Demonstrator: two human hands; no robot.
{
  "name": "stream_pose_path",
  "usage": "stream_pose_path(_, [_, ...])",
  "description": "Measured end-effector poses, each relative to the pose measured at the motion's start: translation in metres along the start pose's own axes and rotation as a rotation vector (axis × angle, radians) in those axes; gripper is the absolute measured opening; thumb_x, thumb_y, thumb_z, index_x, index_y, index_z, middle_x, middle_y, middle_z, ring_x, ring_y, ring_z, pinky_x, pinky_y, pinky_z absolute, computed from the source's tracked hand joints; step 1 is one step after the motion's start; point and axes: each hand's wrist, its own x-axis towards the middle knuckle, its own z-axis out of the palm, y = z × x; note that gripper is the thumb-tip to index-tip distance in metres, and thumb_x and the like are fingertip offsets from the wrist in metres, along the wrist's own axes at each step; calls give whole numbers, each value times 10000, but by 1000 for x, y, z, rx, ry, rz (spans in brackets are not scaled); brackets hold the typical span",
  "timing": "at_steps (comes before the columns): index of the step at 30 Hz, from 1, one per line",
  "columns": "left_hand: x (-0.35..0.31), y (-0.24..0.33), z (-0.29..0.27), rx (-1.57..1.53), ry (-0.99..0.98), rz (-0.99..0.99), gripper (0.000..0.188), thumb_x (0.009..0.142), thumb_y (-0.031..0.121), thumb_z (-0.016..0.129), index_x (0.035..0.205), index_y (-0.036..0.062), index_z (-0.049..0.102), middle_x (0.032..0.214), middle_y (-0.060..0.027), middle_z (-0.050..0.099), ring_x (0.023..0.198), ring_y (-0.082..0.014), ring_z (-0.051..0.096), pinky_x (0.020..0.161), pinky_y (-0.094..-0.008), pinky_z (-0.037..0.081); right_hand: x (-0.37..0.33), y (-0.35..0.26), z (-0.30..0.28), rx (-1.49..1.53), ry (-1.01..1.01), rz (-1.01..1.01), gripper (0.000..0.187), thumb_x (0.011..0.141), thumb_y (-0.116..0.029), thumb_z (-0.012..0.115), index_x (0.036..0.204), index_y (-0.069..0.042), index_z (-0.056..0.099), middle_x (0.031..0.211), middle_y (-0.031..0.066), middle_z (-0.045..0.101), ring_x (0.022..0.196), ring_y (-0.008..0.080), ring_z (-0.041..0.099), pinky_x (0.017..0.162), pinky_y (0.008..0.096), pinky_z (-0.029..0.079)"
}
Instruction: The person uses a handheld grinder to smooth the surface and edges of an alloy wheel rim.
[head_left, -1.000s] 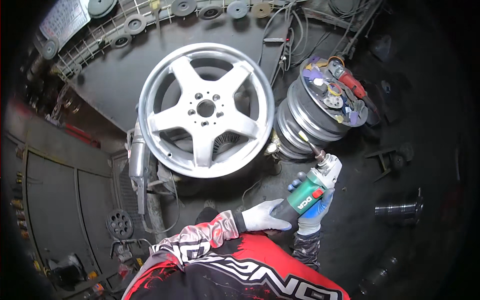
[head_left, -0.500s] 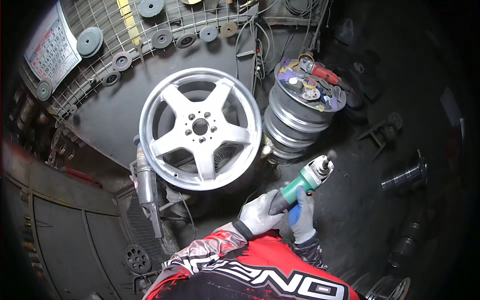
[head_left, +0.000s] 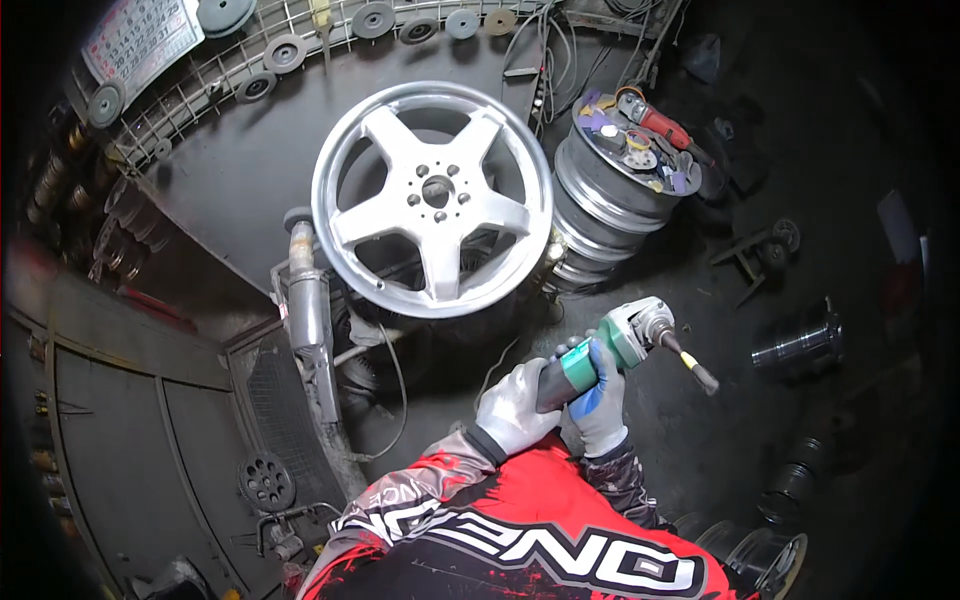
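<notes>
A green and black angle grinder [head_left: 577, 368] with a metal head is held in front of my chest. From its head a thin shaft bit [head_left: 692, 366] with a yellow band and a dark tip sticks out toward the lower right. My left hand [head_left: 514, 408], in a pale glove, wraps round the grinder's dark rear end. My right hand [head_left: 602, 412], in a white and blue glove, grips the green body, thumb along it. Beyond the tool and apart from it, a silver five-spoke alloy wheel [head_left: 442, 262] faces me, tilted on a mostly hidden support.
Right of the wheel, stacked rims [head_left: 605, 205] carry a red angle grinder [head_left: 665, 128] and small abrasive pieces. A wire rack [head_left: 335, 22] with several discs runs along the back. A metal cylinder on an arm [head_left: 310, 315] stands left; another rim [head_left: 800, 342] lies right.
The grinder has turned in my hands, so its shaft bit now points to the lower right. The wheel and surroundings sit higher and further right in view. Both hands keep their hold.
</notes>
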Motion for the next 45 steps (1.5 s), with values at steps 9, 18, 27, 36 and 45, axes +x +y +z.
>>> stream_pose_path(9, [-10, -7, -17, -158, -145, 3, 671, 739, 293, 817, 1308, 61, 548, 1165, -224, 676, 1058, -414, 684, 915, -470, 553, -29, -10, 10, -68, -98, -91, 420, 1015, -243, 648, 1351, -15, 541, 1189, 155, 670, 1067, 277, 687, 965, 428, 557])
stream_pose_path(18, [4, -18, -27, -765, -739, 16, 568, 819, 276, 841, 1258, -5, 616, 1050, -92, 709, 940, -169, 663, 888, -338, 520, -33, -28, -7, 44, -457, -27, 913, 792, -525, 846, 1394, 52, 475, 1256, 190, 608, 1207, 343, 615, 1072, 448, 500])
stream_pose_path(27, [14, -15, 3, -932, -836, -108, 543, 826, 180, 853, 1290, 18, 622, 1105, -51, 717, 987, -136, 665, 906, -300, 531, -2, -40, -26, 53, -613, 75, 965, 741, -590, 885, 1384, 7, 484, 1211, 103, 600, 1120, 277, 634, 1016, 481, 530])
stream_pose_path(36, [65, 11, 43, -792, -696, -102, 563, 857, 260, 836, 1305, 10, 605, 1116, -60, 691, 1011, -127, 620, 913, -310, 507, 52, -79, -59, -100, -416, -24, 669, 929, -424, 757, 1363, 17, 504, 1168, 159, 646, 1080, 289, 658, 1006, 456, 545])
stream_pose_path(45, [118, 32, 73, -761, -389, -345, 425, 1005, 392, 666, 1245, 41, 653, 986, -52, 694, 855, -91, 634, 740, -289, 527, 147, -136, -91, -86, -515, 85, 560, 955, -348, 721, 1331, 16, 518, 1174, 126, 613, 1059, 253, 638, 978, 447, 542])
